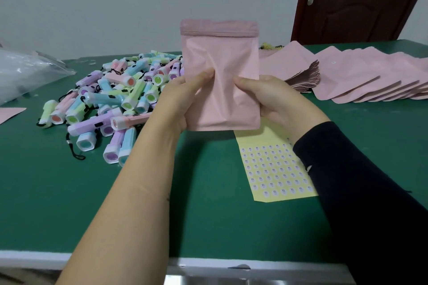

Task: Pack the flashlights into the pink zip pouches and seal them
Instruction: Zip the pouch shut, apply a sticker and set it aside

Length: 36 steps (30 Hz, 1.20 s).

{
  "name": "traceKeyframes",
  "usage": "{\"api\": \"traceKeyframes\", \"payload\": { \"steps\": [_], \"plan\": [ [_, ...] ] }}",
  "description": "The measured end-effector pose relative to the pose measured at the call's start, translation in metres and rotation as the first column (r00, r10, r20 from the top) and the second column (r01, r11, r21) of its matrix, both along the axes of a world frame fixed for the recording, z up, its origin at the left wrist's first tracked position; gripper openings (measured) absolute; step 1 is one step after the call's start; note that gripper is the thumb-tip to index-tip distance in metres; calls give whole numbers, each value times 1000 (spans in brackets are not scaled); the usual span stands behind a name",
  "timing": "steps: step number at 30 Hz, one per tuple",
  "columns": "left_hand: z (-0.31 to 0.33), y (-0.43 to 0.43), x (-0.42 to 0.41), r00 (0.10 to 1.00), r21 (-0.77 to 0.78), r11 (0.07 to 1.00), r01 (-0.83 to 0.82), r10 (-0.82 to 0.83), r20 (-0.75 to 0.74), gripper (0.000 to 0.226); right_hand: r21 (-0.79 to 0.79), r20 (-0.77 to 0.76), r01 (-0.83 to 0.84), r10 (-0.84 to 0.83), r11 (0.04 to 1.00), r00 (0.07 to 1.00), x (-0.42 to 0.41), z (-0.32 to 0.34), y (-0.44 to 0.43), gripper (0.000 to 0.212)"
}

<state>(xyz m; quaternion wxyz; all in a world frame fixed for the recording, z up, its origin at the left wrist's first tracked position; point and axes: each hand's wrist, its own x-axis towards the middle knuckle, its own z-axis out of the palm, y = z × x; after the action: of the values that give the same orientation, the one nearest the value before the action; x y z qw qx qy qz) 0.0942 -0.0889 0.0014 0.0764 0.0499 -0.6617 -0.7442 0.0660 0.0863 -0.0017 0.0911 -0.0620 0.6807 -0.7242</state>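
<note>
Both hands hold one pink zip pouch upright above the green table, its zip strip at 12 o'clock. The left hand and the right hand each pinch the lower half, thumbs on the front. The pile of pastel flashlights lies at 9 o'clock from the pouch, the fanned pink pouches at 3 o'clock, and a yellow sticker sheet at 6 o'clock.

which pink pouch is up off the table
The upright pink pouch held in mid-air at the centre, zip strip on top. The other pouches lie flat in overlapping rows on the green table at the right.
</note>
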Motion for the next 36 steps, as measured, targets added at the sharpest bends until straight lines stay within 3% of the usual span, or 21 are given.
{"api": "traceKeyframes", "payload": {
  "steps": [3, 8, 13, 17, 22, 28, 32, 36],
  "plan": [
    [-2, -1, -1, 997, -7, 997, -72, 71, -43, 30, 29, -13, -42, 42, 999, 999, 1, 1, 2, 19],
    [-2, -4, -5, 971, 129, 968, -214, 225, -79, 9, 227, -36, -166, 179, 960, 983, 5, -3, 4, 26],
    [-3, -6, -5, 989, 222, 965, -142, 150, -20, 13, 205, -91, -103, 124, 973, 988, 3, -3, 2, 20],
    [-4, -7, -6, 987, 241, 959, -148, 159, -28, 11, 144, -34, -169, 176, 975, 984, 3, -4, 2, 21],
    [-3, -7, -6, 987, 208, 966, -155, 163, -18, 12, 92, -31, -190, 194, 977, 981, 4, -4, 1, 18],
    [-3, -5, -4, 974, 133, 967, -219, 224, -29, 10, 136, -2, -180, 182, 974, 983, 4, -5, 3, 17],
    [-3, -5, -2, 967, 91, 964, -250, 253, -24, 29, 138, -34, -163, 169, 977, 985, 7, -4, -1, 15],
    [-3, -13, -2, 948, -87, 945, -317, 314, -46, 29, 208, -9, -194, 201, 959, 980, 10, -2, -1, 17]
  ]
}}
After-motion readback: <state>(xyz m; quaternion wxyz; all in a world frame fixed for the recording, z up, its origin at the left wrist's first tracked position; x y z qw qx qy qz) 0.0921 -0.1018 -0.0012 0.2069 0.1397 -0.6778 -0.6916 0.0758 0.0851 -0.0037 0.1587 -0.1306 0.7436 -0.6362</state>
